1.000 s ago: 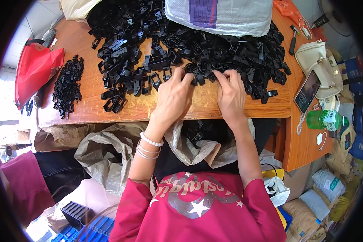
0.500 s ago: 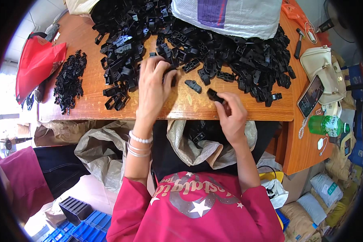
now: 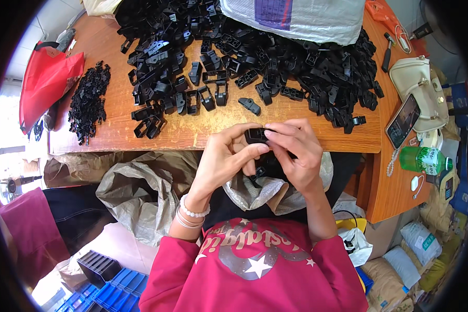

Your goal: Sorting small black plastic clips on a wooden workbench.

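Observation:
Just in front of the table's near edge, both my hands meet on a small black plastic part (image 3: 255,137). My left hand (image 3: 228,157) pinches its left side between thumb and fingers. From the other side, the closed fingers of my right hand (image 3: 299,148) press on its right end and hide it. Whether this is one piece or two put together, I cannot tell. Beyond my hands lies a large heap of black plastic parts (image 3: 275,67). A single black part (image 3: 250,106) lies apart in front of the heap. Below my hands, a woven sack (image 3: 265,195) hangs open with black parts inside.
A pile of smaller black pieces (image 3: 90,101) lies left, beside a red bag (image 3: 48,80). A white woven sack (image 3: 317,21) rests behind the heap. At right are a hammer (image 3: 386,54), a phone (image 3: 403,122), a cream handbag (image 3: 418,88) and a green bottle (image 3: 424,160).
My left hand has come back from the heap toward me and met my right hand. The right hand has moved slightly down and left. Both now hold the black part.

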Motion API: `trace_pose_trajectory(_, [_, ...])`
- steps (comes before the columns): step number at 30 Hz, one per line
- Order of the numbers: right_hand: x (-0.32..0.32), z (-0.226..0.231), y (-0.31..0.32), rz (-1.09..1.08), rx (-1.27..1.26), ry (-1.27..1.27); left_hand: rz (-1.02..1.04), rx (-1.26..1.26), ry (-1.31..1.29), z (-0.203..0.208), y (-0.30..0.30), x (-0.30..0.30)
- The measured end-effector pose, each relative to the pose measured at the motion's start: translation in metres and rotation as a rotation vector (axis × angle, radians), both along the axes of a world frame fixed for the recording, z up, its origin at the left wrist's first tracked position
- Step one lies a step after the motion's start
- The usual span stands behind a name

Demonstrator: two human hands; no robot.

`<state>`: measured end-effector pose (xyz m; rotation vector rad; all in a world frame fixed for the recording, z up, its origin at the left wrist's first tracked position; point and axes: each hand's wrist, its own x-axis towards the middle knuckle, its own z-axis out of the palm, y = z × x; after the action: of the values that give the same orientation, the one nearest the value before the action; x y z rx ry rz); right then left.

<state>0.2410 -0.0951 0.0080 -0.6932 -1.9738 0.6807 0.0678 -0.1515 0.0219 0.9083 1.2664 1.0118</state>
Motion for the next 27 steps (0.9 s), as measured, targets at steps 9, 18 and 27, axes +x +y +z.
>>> trace_pose_trajectory(9, [-0.007, -0.004, -0.010, 0.035, -0.382, 0.100, 0.073, 0.418, 0.254, -0.012, -0.011, 0.008])
trace_pose_trajectory(18, [0.004, 0.001, 0.003, 0.244, -0.450, -0.086, 0.132, 0.491, 0.447, -0.022, 0.012, -0.013])
trace_pose_trajectory(27, [-0.046, -0.039, 0.026, -0.280, 0.031, -0.276, 0.274, 0.647, 1.353, -0.037, 0.053, -0.029])
